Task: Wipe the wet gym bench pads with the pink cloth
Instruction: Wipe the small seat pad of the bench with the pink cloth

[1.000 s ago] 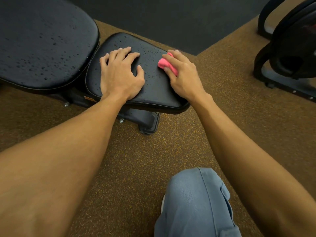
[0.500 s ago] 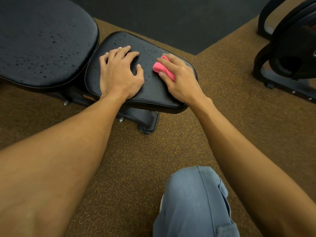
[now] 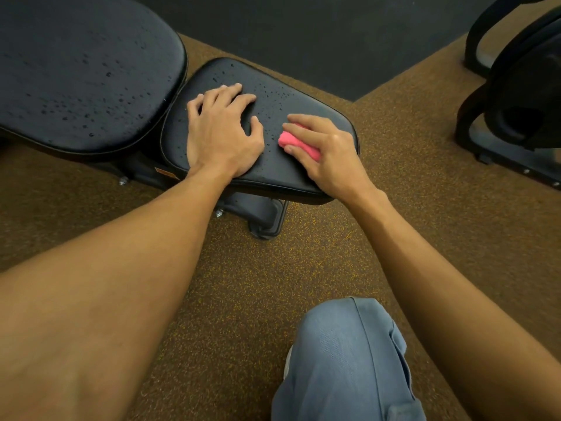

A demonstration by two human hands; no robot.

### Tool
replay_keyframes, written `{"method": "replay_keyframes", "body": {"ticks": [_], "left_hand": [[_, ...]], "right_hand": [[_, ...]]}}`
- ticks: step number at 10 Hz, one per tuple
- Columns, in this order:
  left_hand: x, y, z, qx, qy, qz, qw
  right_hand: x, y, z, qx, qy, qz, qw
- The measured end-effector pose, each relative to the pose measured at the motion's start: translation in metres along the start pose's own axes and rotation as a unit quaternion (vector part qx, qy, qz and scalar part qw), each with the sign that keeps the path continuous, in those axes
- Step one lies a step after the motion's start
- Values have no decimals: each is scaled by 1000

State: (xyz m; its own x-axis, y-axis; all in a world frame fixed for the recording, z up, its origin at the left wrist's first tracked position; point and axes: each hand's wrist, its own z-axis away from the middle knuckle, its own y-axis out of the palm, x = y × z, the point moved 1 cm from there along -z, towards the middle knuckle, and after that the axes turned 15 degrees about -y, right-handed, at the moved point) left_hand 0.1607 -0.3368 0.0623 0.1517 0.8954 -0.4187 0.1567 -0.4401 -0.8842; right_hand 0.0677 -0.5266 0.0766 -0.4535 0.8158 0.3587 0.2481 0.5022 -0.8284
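Seat pad (image 3: 273,95): pink cloth (image 3: 299,145) in right grip (image 3: 331,156)

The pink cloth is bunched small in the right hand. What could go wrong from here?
1. The pink cloth is a small wad under the right hand, so each pass may cover a narrow strip and leave drops on the seat pad.
2. The left hand lies flat on the same pad; the patch beneath it could be missed.
3. The larger back pad is covered in drops; the cloth may get soaked and only smear them.
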Motion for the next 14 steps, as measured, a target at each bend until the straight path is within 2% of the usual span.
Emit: {"method": "replay_keyframes", "body": {"ticks": [2,4,5,6,7,9,10,11,12,14], "left_hand": [[0,0,-1,0,1,-2,1000],[1,0,0,-2,1,1,1000],[1,0,-1,0,1,0,1000],[1,0,-1,7,5,-4,1000],[-1,-1,-1,13,9,-13,1000],[0,-1,0,18,9,-21,1000],[1,-2,0,20,6,-20,1000],[0,-3,2,23,8,-18,1000],[1,-4,2,21,9,-17,1000],[1,-1,-1,10,14,-17,1000]], "right_hand": [[-19,2,-24,-31,76,24,996],[6,2,-5,27,-48,-23,998],[-6,-13,12,28,-32,-2,999],[-18,-10,0,-31,73,31,996],[-7,0,-9,-53,98,28,993],[27,2,38,-29,14,24,999],[36,5,63,-45,-2,37,998],[40,12,84,-100,34,58,993],[42,22,92,-170,132,36,976],[29,23,66,-310,298,-71,900]]}}
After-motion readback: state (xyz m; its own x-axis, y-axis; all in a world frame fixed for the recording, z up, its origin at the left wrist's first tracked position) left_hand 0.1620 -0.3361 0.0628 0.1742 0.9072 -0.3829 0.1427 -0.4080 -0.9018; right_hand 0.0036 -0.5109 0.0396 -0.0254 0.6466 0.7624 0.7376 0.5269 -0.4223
